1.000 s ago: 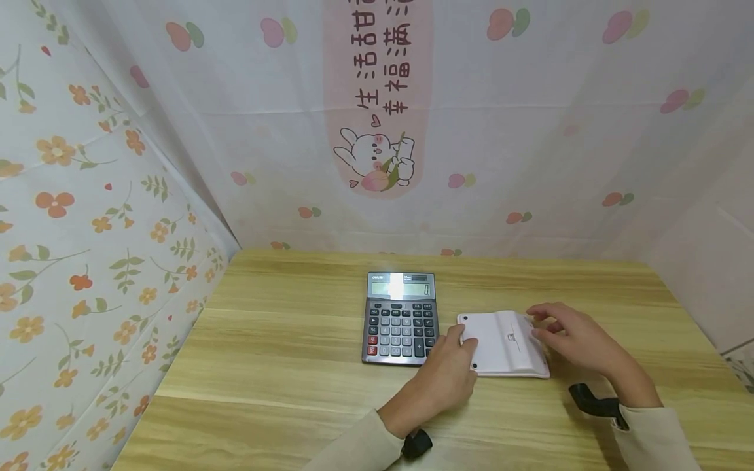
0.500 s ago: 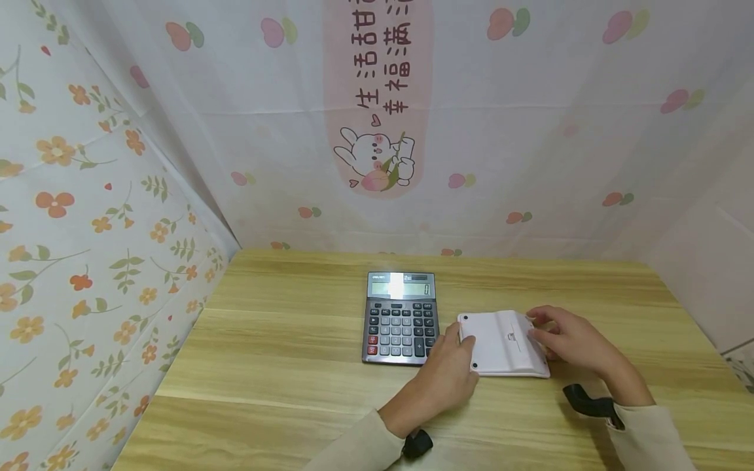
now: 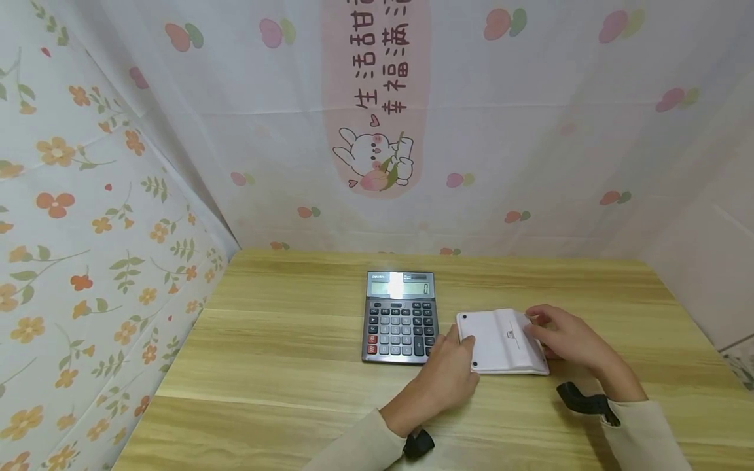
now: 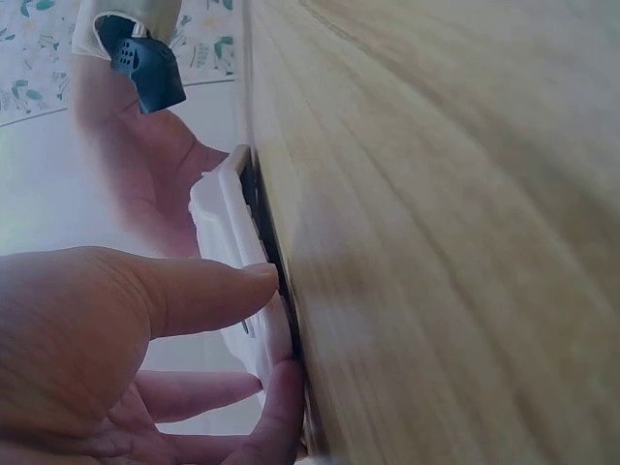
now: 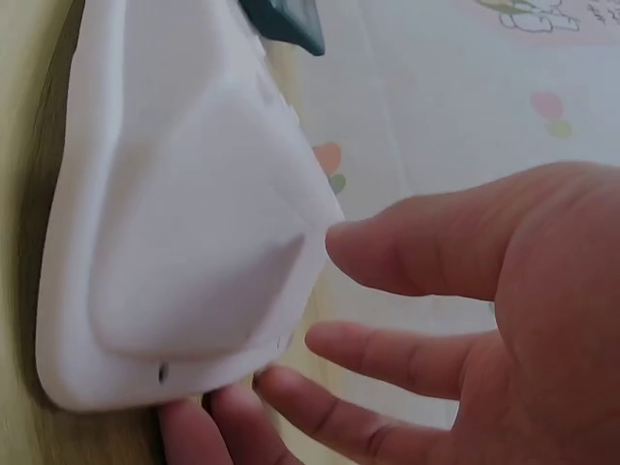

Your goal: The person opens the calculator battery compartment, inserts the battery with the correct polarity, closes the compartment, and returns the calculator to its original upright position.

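white calculator [image 3: 502, 341] face-down, long axis front-back, l hand [image 3: 446, 376] & r hand [image 3: 570, 340] fingers grasping sides

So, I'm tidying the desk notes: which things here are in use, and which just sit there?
In use: white calculator, face down, left hand and right hand at its edges.
Lying about: grey calculator, on the table.

White calculator [image 3: 501, 341], floral curtains [image 3: 88, 216]
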{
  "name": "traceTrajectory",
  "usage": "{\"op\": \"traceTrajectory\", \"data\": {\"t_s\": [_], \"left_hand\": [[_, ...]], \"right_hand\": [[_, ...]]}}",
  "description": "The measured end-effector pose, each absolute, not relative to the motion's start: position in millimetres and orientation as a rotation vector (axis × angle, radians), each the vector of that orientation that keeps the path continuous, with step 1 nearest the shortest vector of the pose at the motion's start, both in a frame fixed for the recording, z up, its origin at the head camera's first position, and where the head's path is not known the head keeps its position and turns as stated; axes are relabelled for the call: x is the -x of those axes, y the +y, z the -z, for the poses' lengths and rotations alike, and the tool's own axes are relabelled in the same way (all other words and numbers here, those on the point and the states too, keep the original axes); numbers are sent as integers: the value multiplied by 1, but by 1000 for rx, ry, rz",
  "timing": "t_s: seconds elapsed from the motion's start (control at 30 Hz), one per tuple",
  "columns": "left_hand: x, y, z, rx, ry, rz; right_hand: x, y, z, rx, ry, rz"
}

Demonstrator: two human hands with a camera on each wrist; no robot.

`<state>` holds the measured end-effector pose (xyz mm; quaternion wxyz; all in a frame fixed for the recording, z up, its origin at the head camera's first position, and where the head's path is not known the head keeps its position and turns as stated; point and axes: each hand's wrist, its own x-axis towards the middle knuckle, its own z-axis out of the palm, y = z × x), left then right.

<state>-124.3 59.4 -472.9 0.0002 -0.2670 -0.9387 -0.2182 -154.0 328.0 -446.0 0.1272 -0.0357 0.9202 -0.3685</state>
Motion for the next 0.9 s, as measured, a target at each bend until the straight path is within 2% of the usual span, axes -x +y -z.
{"op": "traceTrajectory", "data": {"t_s": [0.27,0.5,0.9], "left_hand": [[123,63,476,796,-2965,696],[131,71,500,760,-2924,670],[122,60,467,815,-2867,738]], "right_hand": [[157,330,446,33,2585,1131],[158,333,445,65,2511,1201],[161,344,433,128,2413,1271]]}}
